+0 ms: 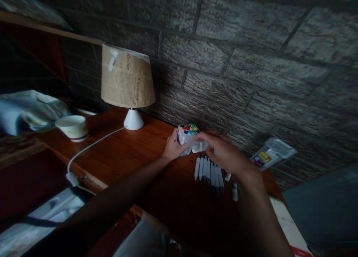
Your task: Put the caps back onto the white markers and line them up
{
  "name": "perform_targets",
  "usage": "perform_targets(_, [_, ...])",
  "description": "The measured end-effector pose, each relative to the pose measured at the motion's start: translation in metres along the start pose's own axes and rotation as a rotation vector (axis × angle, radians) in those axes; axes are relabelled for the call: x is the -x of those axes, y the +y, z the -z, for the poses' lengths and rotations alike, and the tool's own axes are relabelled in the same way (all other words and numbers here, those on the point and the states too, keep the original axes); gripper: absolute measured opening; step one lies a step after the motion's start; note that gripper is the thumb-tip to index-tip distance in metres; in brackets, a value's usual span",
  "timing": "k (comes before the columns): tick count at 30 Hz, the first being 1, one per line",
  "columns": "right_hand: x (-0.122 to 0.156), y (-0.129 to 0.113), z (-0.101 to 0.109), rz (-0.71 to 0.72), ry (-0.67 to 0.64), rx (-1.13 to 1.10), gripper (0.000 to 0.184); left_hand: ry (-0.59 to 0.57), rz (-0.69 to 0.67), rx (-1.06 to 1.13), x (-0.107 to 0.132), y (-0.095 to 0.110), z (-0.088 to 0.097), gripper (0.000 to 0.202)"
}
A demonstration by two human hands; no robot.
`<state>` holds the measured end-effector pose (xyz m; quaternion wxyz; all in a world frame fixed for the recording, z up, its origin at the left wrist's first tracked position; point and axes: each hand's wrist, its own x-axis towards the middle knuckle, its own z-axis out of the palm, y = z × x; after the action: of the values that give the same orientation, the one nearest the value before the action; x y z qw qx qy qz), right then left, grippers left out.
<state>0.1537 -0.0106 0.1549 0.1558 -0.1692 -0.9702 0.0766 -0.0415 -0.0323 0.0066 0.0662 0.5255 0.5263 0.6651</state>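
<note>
My left hand [173,145] is closed around the left side of a clear plastic case of markers [183,137], whose round caps show many colours on top. At the case's right side my right hand [215,147] grips a translucent plastic piece [200,146]; whether this is part of the case I cannot tell. Just in front of the hands, several white markers [208,171] lie side by side in a row on the wooden table [112,152]. To the right of that row, partly by my right forearm, are a small white piece [228,175] and a marker with a teal end [235,191].
A lamp [133,119] with a newsprint shade stands at the back left, its white cord [95,142] running over the table edge. Left of it is a paper cup [73,128]. A clear plastic box [272,152] leans by the brick wall [251,78]; a white pad [289,223] lies right.
</note>
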Motion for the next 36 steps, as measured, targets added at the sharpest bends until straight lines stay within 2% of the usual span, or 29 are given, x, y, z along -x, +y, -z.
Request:
perform_targets(3, [-0.003,0.0,-0.002,0.025,0.031,0.004,0.054,0.002,-0.037,0.008,0.0,-0.002,0.0,0.054])
perform_targets(7, [-0.009,0.001,-0.002,0.072,0.067,0.011,0.036,-0.014,-0.025,0.008,0.0,-0.003,0.0,0.052])
perform_targets(13, [-0.017,-0.001,0.005,-0.013,0.006,0.064,0.024,-0.037,-0.012,-0.024,0.0,-0.002,0.002,0.058])
perform_targets(16, [-0.027,-0.004,0.012,-0.025,-0.057,0.099,0.019,-0.051,0.01,-0.013,-0.002,-0.001,0.003,0.057])
perform_targets(22, [-0.054,-0.006,0.032,0.019,-0.284,0.091,0.012,-0.062,0.013,0.03,-0.005,0.0,0.002,0.055])
perform_targets(27, [-0.072,0.011,0.042,0.034,-0.451,-0.13,0.017,-0.08,0.064,0.096,-0.005,-0.001,0.001,0.055])
perform_targets(31, [-0.09,0.021,0.049,-0.058,-0.524,-0.299,0.036,-0.094,0.064,0.201,-0.006,-0.005,-0.003,0.056])
perform_targets(33, [-0.098,0.025,0.052,-0.097,-0.486,-0.371,0.043,-0.113,0.083,0.309,-0.007,-0.007,-0.006,0.058])
perform_targets(36, [-0.105,0.034,0.053,-0.175,-0.362,-0.434,0.042,-0.148,0.131,0.483,-0.008,-0.008,-0.01,0.063])
